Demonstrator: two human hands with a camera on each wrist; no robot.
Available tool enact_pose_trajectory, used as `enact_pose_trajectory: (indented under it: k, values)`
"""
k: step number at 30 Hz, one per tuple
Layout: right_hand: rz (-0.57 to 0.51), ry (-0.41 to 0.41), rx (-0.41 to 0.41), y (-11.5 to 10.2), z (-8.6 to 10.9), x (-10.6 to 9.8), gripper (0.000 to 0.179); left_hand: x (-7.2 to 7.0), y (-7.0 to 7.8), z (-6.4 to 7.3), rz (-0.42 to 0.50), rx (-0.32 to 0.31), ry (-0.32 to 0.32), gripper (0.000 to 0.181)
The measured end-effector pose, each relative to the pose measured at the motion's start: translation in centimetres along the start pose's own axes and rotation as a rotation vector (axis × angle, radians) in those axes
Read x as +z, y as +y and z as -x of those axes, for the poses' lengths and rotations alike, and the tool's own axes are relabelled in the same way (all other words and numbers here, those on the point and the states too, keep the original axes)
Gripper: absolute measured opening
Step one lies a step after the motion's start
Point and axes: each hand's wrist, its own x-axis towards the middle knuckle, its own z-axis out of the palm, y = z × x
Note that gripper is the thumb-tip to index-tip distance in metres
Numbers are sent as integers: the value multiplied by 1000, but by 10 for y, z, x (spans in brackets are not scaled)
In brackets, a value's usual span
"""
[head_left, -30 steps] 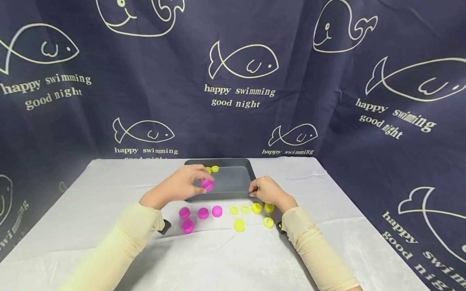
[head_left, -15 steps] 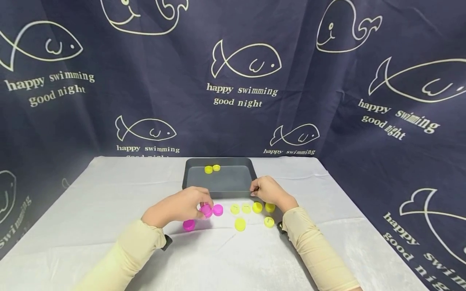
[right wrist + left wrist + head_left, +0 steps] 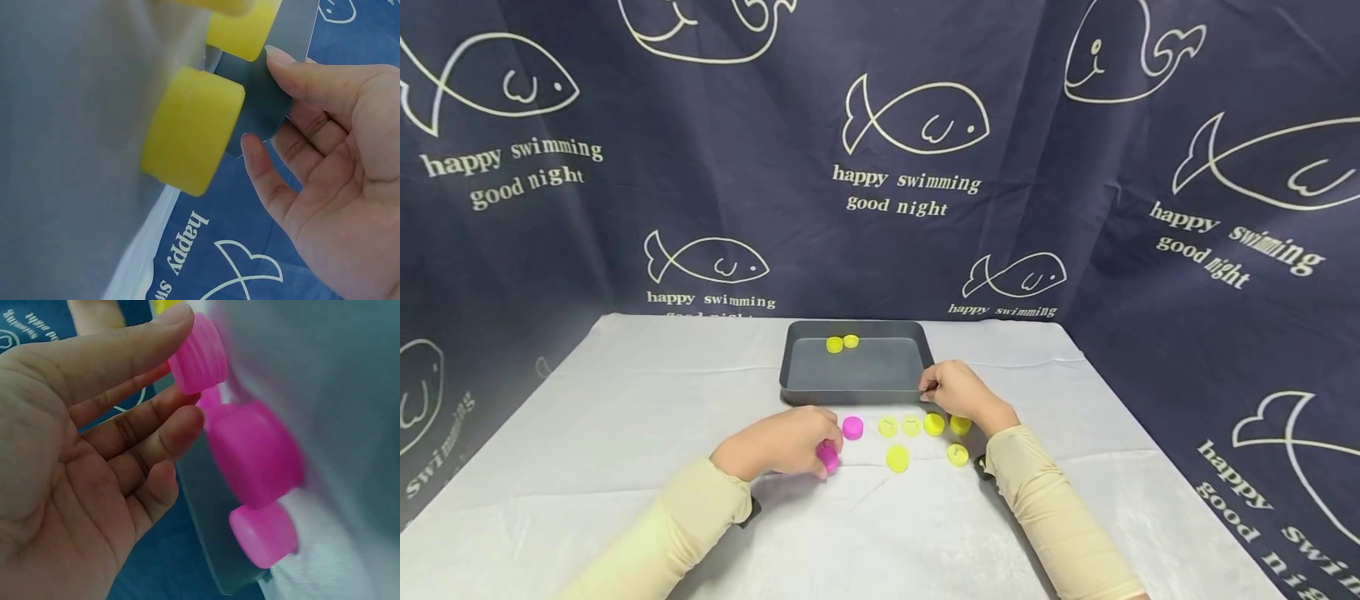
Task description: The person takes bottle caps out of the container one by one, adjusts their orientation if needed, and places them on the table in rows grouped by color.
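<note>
In the head view my left hand is low over the table in front of the tray, pinching a pink bottle cap. The left wrist view has the pinched cap between thumb and fingers, its ridged side showing. More pink caps stand beyond that hand; in the head view one pink cap is plain and the left hand hides others. My right hand holds the near right corner of the dark grey tray, thumb on its outer wall and fingers on the other side.
Two yellow caps lie at the back left of the tray. Several yellow caps are spread on the white cloth before the tray, some close under my right wrist. A dark printed curtain hangs behind the table.
My left hand has come back from over the tray, carrying a pink cap down towards the near side of the table. The right hand stays at the tray corner. The head view shifts slightly.
</note>
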Motion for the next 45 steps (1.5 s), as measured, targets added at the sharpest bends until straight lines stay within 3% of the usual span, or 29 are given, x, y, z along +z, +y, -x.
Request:
enact_pose_trajectory:
  k: [10, 21, 26, 29, 36, 42, 45]
  values:
    - [-3, 2, -10, -1, 0, 1, 9, 9, -3, 2, -16, 15, 18, 19]
    - [-3, 15, -20, -1, 0, -1, 9, 4, -1, 5, -53, 30, 38, 20]
    - [-3, 13, -13, -1, 0, -1, 9, -7, 0, 9, -36, 33, 58, 30]
    - [-4, 7, -10, 0, 0, 0, 9, -20, -1, 15, -9, 34, 119, 32]
    - [-9, 14, -32, 1, 1, 0, 8, -48, -12, 28, -36, 44, 329, 29]
    - [-6, 25, -66, 2, 1, 0, 8, -49, -35, 30, -20, -5, 461, 25]
    - [-7, 22, -64, 3, 1, -1, 8, -44, -46, 26, 12, -47, 481, 24]
